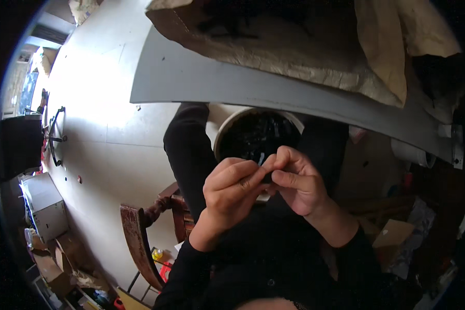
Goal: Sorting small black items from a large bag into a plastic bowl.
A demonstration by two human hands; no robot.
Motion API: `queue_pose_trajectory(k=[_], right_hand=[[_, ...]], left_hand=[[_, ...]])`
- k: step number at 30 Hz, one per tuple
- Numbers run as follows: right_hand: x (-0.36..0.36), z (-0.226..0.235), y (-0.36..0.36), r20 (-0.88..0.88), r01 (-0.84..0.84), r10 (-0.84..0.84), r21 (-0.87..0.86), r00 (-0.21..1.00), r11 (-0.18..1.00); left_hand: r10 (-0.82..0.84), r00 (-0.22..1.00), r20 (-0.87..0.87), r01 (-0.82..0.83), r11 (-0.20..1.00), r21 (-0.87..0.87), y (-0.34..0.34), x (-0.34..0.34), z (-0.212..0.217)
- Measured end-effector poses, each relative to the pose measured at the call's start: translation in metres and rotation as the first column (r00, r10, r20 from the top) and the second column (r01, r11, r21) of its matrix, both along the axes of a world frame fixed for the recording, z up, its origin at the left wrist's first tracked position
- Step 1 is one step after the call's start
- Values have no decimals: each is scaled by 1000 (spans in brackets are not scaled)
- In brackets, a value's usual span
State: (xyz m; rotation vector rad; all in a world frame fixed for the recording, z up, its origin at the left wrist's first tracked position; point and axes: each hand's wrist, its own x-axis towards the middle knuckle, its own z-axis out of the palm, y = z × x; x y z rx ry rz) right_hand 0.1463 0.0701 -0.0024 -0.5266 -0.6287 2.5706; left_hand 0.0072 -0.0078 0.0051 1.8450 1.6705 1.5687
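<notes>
My left hand [231,188] and my right hand [300,182] meet in front of my body, fingertips nearly touching. Both are closed in a pinch. Something small and dark shows between the fingers, but it is too hidden to name. Just beyond the hands, between my knees, stands a round bucket [220,136] with a pale rim. Dark, partly shiny pieces [261,132] fill it; their kind cannot be made out.
A grey tabletop [191,77] crosses ahead of the bucket, carrying a beige open sack [315,75] with black things inside. A wooden chair arm [134,227] is at my left. Farther left are a wheeled chair base [57,138], a white box [46,209] and cardboard boxes [54,268].
</notes>
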Motion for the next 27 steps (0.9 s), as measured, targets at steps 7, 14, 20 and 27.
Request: queue_pose_trajectory(k=[7, 14, 20, 27], right_hand=[[-55, 19, 67, 271, -192, -285, 942, 919, 276], [-144, -34, 160, -105, -425, -760, 776, 642, -466], [-85, -7, 130, 47, -342, -732, 903, 679, -259], [-19, 9, 41, 110, -115, 63, 578, 992, 808]], left_hand=[[162, 622, 766, -136, 986, -99, -8, -14, -16], [14, -83, 996, 177, 984, 1, -16, -16, -26], [35, 87, 996, 208, 977, -52, -22, -24, -38], [40, 628, 777, 114, 983, -143, 16, -16, -16]])
